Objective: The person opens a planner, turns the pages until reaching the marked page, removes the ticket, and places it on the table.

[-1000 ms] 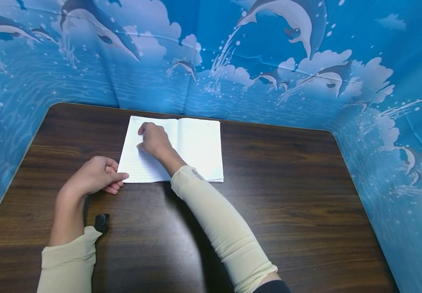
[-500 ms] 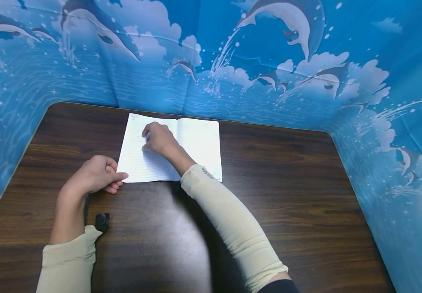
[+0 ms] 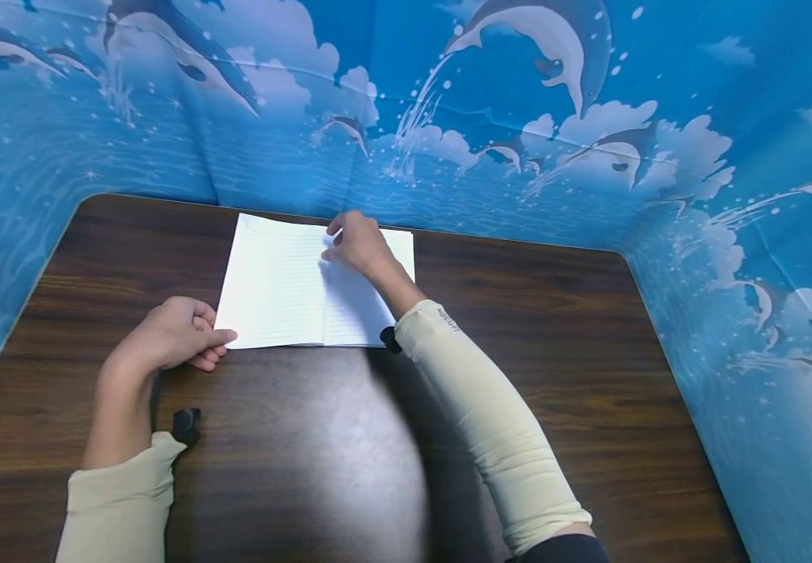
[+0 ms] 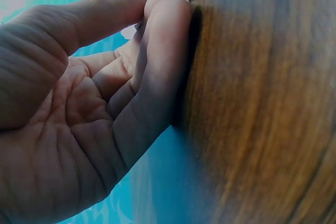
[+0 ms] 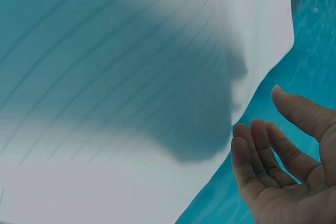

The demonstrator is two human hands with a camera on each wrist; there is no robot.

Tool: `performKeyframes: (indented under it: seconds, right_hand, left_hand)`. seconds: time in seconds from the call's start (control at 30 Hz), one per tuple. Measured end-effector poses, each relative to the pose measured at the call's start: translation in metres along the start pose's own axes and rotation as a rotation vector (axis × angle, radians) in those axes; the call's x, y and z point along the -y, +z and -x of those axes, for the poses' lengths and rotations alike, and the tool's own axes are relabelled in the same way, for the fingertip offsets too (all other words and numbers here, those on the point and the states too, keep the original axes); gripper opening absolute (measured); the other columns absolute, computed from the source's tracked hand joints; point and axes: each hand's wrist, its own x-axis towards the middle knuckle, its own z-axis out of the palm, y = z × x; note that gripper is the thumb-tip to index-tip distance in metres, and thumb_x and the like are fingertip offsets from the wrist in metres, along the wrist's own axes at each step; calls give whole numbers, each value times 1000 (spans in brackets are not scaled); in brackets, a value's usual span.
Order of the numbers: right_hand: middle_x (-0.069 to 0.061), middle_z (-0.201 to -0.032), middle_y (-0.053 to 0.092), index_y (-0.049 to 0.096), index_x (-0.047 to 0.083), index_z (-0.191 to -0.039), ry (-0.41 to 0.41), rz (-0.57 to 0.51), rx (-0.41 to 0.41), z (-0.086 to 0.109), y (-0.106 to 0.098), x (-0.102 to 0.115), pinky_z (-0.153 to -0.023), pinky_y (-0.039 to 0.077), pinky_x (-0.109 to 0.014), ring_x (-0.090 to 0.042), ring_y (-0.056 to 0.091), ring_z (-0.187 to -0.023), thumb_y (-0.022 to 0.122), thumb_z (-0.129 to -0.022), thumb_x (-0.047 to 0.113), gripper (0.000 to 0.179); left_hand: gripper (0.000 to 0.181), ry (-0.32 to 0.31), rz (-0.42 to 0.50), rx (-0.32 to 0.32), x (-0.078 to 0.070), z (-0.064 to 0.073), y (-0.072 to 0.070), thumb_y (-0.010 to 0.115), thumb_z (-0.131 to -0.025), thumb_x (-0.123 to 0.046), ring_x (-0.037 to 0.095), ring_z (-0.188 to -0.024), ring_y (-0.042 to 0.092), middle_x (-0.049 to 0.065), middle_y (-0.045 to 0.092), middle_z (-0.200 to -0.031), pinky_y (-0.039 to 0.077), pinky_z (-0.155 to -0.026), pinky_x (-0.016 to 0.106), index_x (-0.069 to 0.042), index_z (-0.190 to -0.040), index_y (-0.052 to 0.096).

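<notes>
An open lined notebook (image 3: pixel 272 281) lies on the dark wooden table (image 3: pixel 554 375) close to its back edge. My left hand (image 3: pixel 174 332) pinches its near left corner, thumb on top and the other fingers curled beneath. In the left wrist view the thumb of the left hand (image 4: pixel 105 93) meets the fingertips beside the wood. Over the far end of the notebook's fold is my right hand (image 3: pixel 360 242), fingers loosely bent. The right wrist view has the right hand (image 5: pixel 289 166) with thumb and fingers spread apart, holding nothing, by the edge of the pages (image 5: pixel 131 103).
A blue curtain (image 3: pixel 350 102) printed with dolphins hangs behind the table and along its sides. Both forearms wear pale sleeves (image 3: pixel 497 414), and a small black device (image 3: pixel 186 426) sits at the left wrist.
My right hand has moved rightward from the left page to the fold. My left hand keeps its grip on the corner. The head view has shifted slightly.
</notes>
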Motion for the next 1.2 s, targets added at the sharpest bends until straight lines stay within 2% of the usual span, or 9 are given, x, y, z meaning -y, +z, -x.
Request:
performKeyframes:
  seconds: [0.13, 0.3, 0.63, 0.83, 1.0, 1.2]
  right_hand:
    - [-8, -125, 76, 72, 8, -134, 38, 1, -13, -2, -6, -11, -100, 59, -34, -22, 70, -116, 82, -98, 20, 40]
    - [-9, -125, 77, 72, 7, -134, 48, -1, -24, -2, -13, -22, -100, 59, -37, -24, 70, -118, 81, -98, 21, 40]
    - [-13, -132, 73, 71, 4, -137, 109, -41, -52, -1, -31, -47, -105, 59, -42, -27, 67, -123, 81, -99, 19, 43]
    - [-14, -148, 66, 69, 2, -139, 176, -72, -56, -3, -36, -69, -106, 59, -45, -30, 64, -132, 81, -98, 17, 45]
    - [-15, -153, 62, 66, 2, -143, 242, -30, -80, -5, -33, -84, -112, 56, -46, -32, 59, -141, 84, -96, 21, 55]
    - [-18, -145, 66, 63, 0, -145, 259, 65, -96, -5, -22, -92, -107, 59, -45, -32, 67, -130, 85, -96, 26, 60]
  left_hand:
    - [21, -5, 7, -1, 2, 0, 0, 63, -108, -12, 12, -63, 72, 1, 74, -72, 65, -61, 29, 6, -102, 58]
    - [21, -13, 20, -5, 3, -1, 2, 64, -108, -13, 13, -65, 73, 2, 74, -73, 66, -63, 30, 6, -102, 57]
    - [22, -5, 18, -2, 1, 0, 0, 64, -108, -14, 13, -66, 73, 2, 74, -73, 65, -63, 29, 5, -99, 56]
    - [22, 0, 22, 10, 3, -2, -1, 63, -109, -14, 11, -65, 72, 0, 73, -73, 65, -63, 28, 5, -99, 57]
    - [22, -4, 18, 13, 3, -2, -1, 62, -109, -14, 12, -64, 72, 0, 73, -73, 65, -63, 28, 5, -100, 58]
    - [23, -7, 14, 4, 3, -1, -1, 64, -108, -15, 14, -66, 73, 2, 74, -74, 65, -64, 29, 6, -101, 58]
